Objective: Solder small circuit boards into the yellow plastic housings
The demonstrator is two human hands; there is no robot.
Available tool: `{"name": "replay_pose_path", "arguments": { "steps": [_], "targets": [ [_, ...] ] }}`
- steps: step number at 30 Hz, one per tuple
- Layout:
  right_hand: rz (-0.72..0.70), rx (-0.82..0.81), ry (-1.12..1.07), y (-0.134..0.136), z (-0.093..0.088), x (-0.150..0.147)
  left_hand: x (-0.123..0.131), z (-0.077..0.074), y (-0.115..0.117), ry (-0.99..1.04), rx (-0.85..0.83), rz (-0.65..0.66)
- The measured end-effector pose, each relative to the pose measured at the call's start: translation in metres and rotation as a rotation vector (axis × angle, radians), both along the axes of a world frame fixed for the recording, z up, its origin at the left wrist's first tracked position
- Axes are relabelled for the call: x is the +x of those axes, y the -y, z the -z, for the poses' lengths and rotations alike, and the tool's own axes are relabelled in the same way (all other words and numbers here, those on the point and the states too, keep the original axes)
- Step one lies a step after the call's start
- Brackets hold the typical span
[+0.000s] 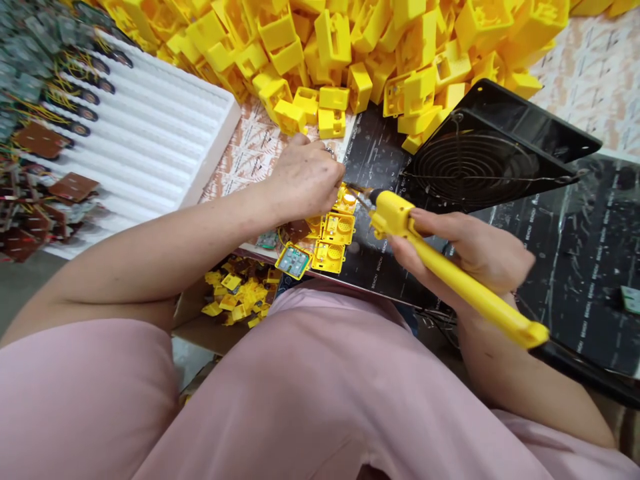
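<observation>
My right hand (470, 250) is closed round a yellow soldering iron (450, 270), its tip pointing left at a small yellow plastic part (346, 200) on the black mat (575, 253). My left hand (305, 177) is closed over that part, fingers curled down onto it. Just below lie three more yellow housings (336, 237) and a small circuit board (293, 261) joined by thin wires.
A big heap of yellow plastic housings (380, 47) fills the back. A black fan with a wire grille (475, 167) stands right of the hands. A white ridged foam tray (155, 140) with wired boards lies left. A box of yellow scraps (235, 297) sits under the table edge.
</observation>
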State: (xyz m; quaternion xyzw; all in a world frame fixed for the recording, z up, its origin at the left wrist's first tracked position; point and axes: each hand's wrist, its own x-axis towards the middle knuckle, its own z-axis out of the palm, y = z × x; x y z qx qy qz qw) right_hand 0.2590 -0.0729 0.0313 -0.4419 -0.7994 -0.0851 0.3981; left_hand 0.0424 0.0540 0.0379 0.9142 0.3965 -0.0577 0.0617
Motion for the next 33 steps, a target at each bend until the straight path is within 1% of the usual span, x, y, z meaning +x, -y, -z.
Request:
{"name": "replay_pose_path", "arguments": {
  "steps": [5, 8, 10, 12, 14, 18, 20, 22, 26, 29, 31, 33],
  "targets": [
    [0.009, -0.041, -0.023, 0.005, 0.000, -0.001, -0.004, 0.002, 0.000, 0.026, 0.007, 0.008],
    [0.070, -0.138, 0.023, 0.009, -0.002, -0.002, -0.007, 0.004, 0.000, 0.043, 0.036, 0.007],
    [0.098, -0.168, 0.035, 0.011, -0.003, -0.003, -0.007, 0.004, 0.000, 0.031, 0.031, -0.007],
    [0.094, -0.172, 0.010, 0.009, -0.001, -0.003, -0.006, 0.003, 0.001, 0.007, 0.011, -0.035],
    [0.049, -0.145, -0.037, 0.005, 0.003, -0.004, -0.004, 0.001, 0.001, -0.004, -0.005, -0.053],
    [-0.106, -0.025, -0.122, -0.005, 0.014, -0.004, 0.000, 0.000, 0.001, 0.010, 0.000, -0.037],
    [-0.118, -0.033, -0.114, -0.006, 0.014, -0.002, 0.001, 0.001, 0.000, 0.003, 0.002, -0.029],
    [-0.074, -0.060, -0.089, -0.004, 0.011, 0.001, 0.000, 0.001, 0.000, 0.003, -0.004, -0.034],
    [0.025, -0.058, -0.127, 0.004, 0.003, 0.005, -0.001, 0.002, -0.002, 0.018, -0.010, -0.027],
    [0.085, -0.145, -0.106, 0.011, 0.004, 0.007, -0.002, 0.002, -0.002, -0.003, 0.009, -0.013],
    [0.144, -0.148, -0.159, 0.016, 0.005, 0.008, -0.002, 0.002, -0.002, -0.005, 0.015, -0.014],
    [0.183, -0.208, -0.183, 0.021, 0.005, 0.011, -0.001, 0.002, -0.002, 0.002, 0.002, -0.027]
  ]
}}
